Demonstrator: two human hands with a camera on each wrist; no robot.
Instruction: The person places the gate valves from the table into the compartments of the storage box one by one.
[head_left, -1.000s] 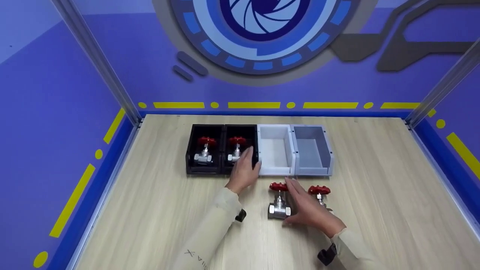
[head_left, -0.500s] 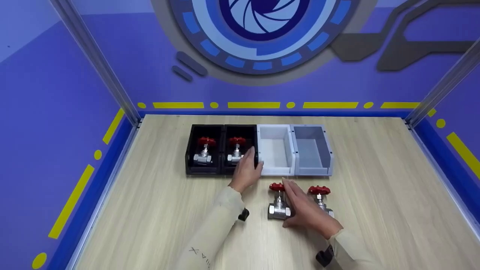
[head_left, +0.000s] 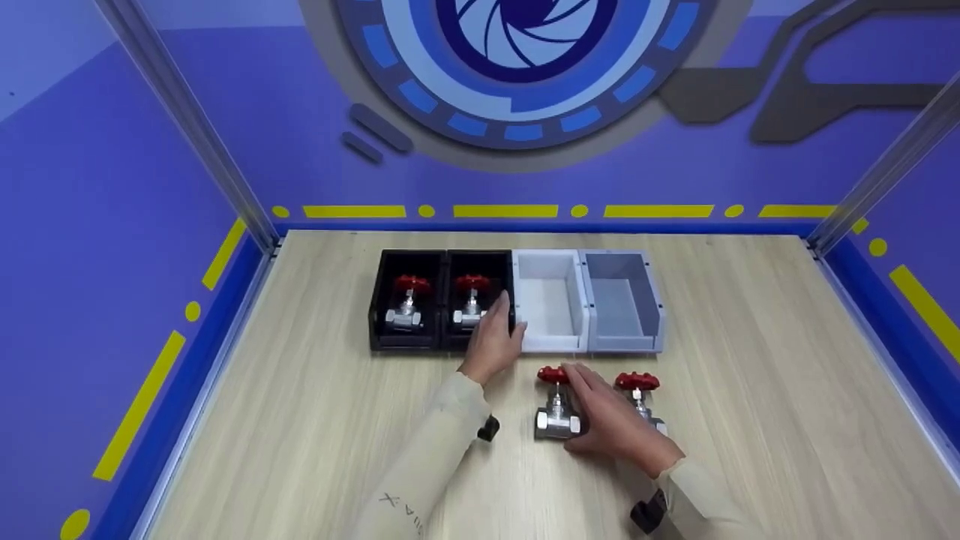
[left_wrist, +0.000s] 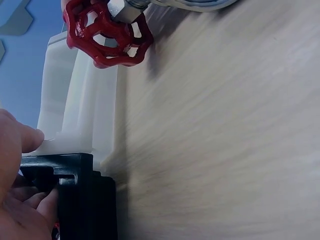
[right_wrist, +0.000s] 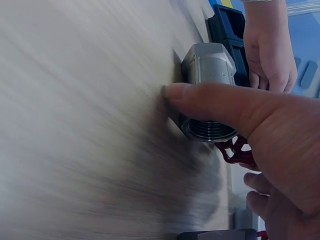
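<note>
Valve (head_left: pixel 407 307), red wheel at its far end, sits inside the leftmost black bin (head_left: pixel 405 343); another valve (head_left: pixel 471 296) sits in the second black bin (head_left: pixel 454 343). At that bin's right wall is the left hand (head_left: pixel 495 341), pinching the edge — fingers inside, thumb over on the white bin (head_left: pixel 547 307). Just in front of the white bin is the gripped valve (head_left: pixel 556 409): pipe body running left to right, stem pointing from it toward the bins. Whether it touches the tabletop (head_left: pixel 337 450) I cannot tell. The right hand (head_left: pixel 611 416) clasps it from the right, thumb across the pipe, fingers at the wheel — clearly the nearer hand. The grey bin (head_left: pixel 616 307) ends the row, with a last valve (head_left: pixel 637 386) in front of it, partly behind the right hand.
</note>
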